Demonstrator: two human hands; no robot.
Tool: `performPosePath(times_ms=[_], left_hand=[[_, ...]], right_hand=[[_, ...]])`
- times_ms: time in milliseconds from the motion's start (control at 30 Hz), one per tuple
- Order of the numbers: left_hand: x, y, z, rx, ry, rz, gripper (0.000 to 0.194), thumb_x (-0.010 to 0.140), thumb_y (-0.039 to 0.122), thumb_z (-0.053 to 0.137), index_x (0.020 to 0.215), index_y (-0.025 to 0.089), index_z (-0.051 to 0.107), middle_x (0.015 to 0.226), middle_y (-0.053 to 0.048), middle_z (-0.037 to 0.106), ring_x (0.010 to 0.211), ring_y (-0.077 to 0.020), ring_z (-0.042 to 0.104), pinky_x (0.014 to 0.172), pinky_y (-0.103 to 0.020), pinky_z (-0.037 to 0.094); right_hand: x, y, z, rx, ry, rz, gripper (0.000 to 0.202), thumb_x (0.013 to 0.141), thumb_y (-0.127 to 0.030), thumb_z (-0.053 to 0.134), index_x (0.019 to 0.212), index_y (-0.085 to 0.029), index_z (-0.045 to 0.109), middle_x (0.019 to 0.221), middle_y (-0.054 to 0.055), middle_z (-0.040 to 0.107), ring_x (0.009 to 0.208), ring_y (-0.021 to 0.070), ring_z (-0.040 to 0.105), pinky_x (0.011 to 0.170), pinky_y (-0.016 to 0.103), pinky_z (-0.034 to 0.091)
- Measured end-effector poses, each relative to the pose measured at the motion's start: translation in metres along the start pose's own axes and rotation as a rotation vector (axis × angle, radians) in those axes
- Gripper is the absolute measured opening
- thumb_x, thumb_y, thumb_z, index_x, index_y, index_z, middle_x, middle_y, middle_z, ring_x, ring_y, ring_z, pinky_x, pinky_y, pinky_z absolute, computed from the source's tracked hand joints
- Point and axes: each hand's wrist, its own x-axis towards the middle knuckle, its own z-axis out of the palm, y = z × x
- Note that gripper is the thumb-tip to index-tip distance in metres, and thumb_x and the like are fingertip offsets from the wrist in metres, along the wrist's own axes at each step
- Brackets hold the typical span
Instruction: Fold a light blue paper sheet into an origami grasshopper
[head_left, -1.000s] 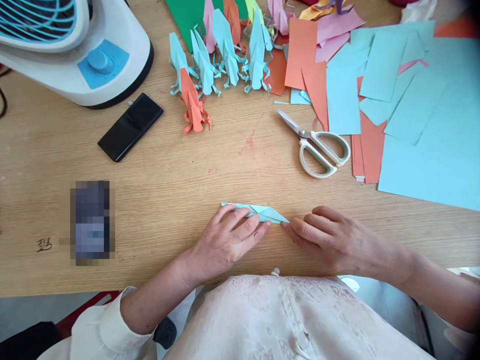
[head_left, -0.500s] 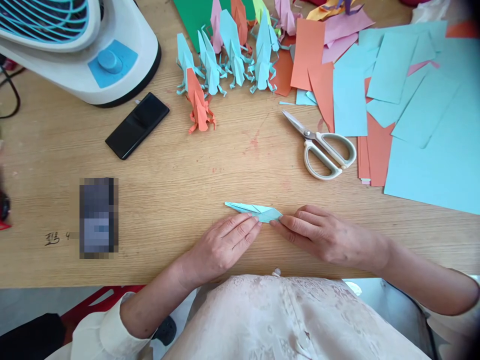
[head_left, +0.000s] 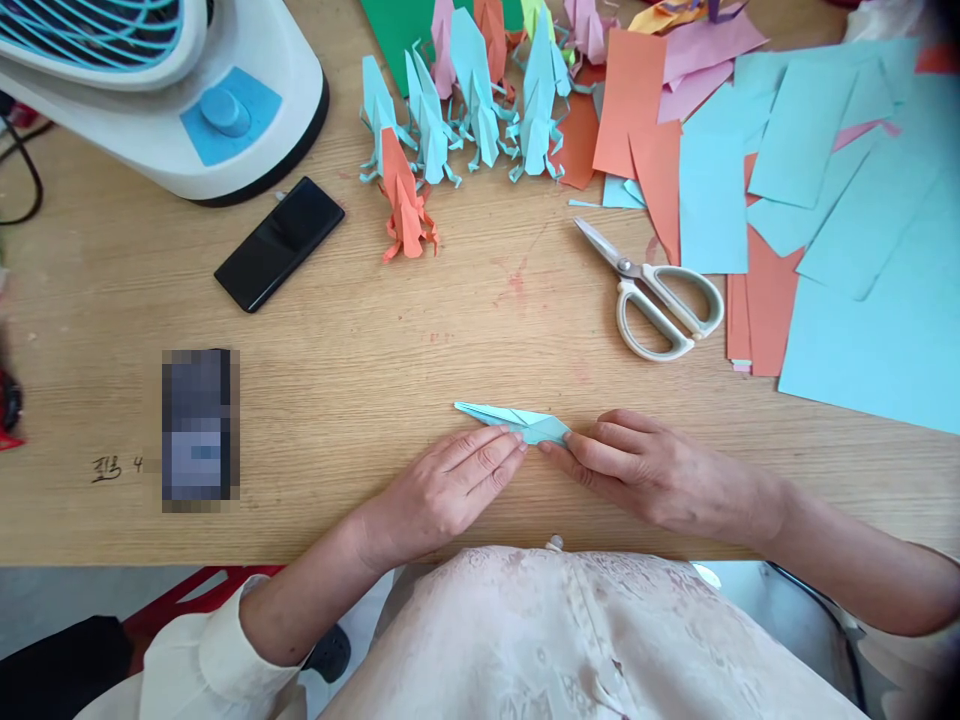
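Observation:
A narrow piece of folded light-blue paper (head_left: 534,425) lies near the table's front edge, its long thin point toward the left. My left hand (head_left: 450,485) holds its lower edge, fingers close together and fingertips on the paper. At the paper's right end, my right hand (head_left: 634,465) pinches the corner between thumb and fingers. Parts of the lower edge are hidden under my fingertips. Beyond my right hand lies a pair of scissors (head_left: 652,290) with pale handles, blades slightly apart and pointing to the upper left.
Several folded blue paper figures (head_left: 480,95) and an orange one (head_left: 405,200) stand at the back. Loose blue paper sheets (head_left: 877,340) and orange paper pieces (head_left: 630,100) cover the right side. On the left are a black phone (head_left: 279,245), a blurred-out device (head_left: 199,430) and a white fan (head_left: 247,120).
The whole view has shifted slightly, with the table items a little farther right and up. Both hands keep nearly the same grip on the folded paper.

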Motion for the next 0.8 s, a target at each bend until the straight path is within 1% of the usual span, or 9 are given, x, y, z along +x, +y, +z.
performPosePath(times_ms=[133,233,333,433,533,700,800], left_hand=[[0.0018,-0.0011,0.0001,0.022,0.018,0.006,0.031,0.098,0.008,0.048,0.126,0.004,0.060,0.125,-0.013,0.068,0.117,-0.0246,0.063,0.097,-0.038,0.058],[0.0031,-0.0013,-0.0002,0.024,0.025,0.010,0.029,0.097,0.008,0.049,0.123,0.005,0.062,0.122,-0.013,0.069,0.114,-0.0251,0.064,0.093,-0.038,0.058],[0.0029,-0.0020,-0.0010,0.011,0.013,0.010,0.030,0.097,0.007,0.049,0.124,0.004,0.061,0.122,-0.014,0.069,0.116,-0.0249,0.063,0.096,-0.039,0.057],[0.0022,-0.0037,-0.0026,0.006,0.008,0.015,0.031,0.098,0.007,0.047,0.125,0.005,0.060,0.124,-0.013,0.068,0.117,-0.0232,0.063,0.101,-0.038,0.055],[0.0025,-0.0049,-0.0045,0.002,0.012,0.029,0.031,0.098,0.007,0.046,0.126,0.005,0.059,0.123,-0.013,0.069,0.118,-0.0227,0.063,0.101,-0.038,0.055],[0.0041,-0.0048,-0.0059,-0.009,0.006,0.022,0.031,0.098,0.006,0.047,0.127,0.006,0.058,0.122,-0.013,0.069,0.118,-0.0221,0.063,0.100,-0.038,0.056],[0.0033,-0.0049,-0.0052,-0.005,0.007,0.022,0.031,0.098,0.006,0.046,0.127,0.007,0.058,0.123,-0.012,0.069,0.118,-0.0214,0.063,0.101,-0.037,0.056]], right_hand=[[0.0013,-0.0007,0.0009,0.007,-0.006,0.016,0.022,0.098,-0.008,0.043,0.096,-0.012,0.065,0.100,0.007,0.060,0.073,0.0179,0.047,0.072,0.038,0.039],[0.0031,-0.0018,0.0002,0.007,-0.006,0.028,0.024,0.098,-0.008,0.042,0.093,-0.013,0.065,0.100,0.007,0.061,0.072,0.0176,0.046,0.070,0.037,0.038],[0.0041,-0.0026,-0.0016,0.006,-0.005,0.038,0.026,0.098,-0.007,0.041,0.092,-0.013,0.066,0.100,0.008,0.061,0.072,0.0173,0.046,0.070,0.037,0.037],[0.0041,-0.0027,-0.0030,0.006,-0.023,0.036,0.027,0.098,-0.007,0.041,0.095,-0.013,0.067,0.099,0.007,0.060,0.071,0.0173,0.046,0.069,0.037,0.038],[0.0049,-0.0034,-0.0038,0.006,-0.042,0.029,0.029,0.097,-0.007,0.040,0.099,-0.013,0.068,0.098,0.007,0.060,0.072,0.0175,0.047,0.070,0.038,0.039],[0.0091,-0.0081,-0.0035,-0.051,-0.008,0.047,0.031,0.096,-0.005,0.040,0.107,-0.010,0.069,0.092,0.007,0.059,0.072,0.0181,0.048,0.073,0.038,0.040],[0.0087,-0.0097,-0.0026,-0.073,0.000,0.045,0.032,0.096,-0.006,0.040,0.114,-0.009,0.067,0.093,0.007,0.059,0.074,0.0185,0.048,0.077,0.038,0.041]])
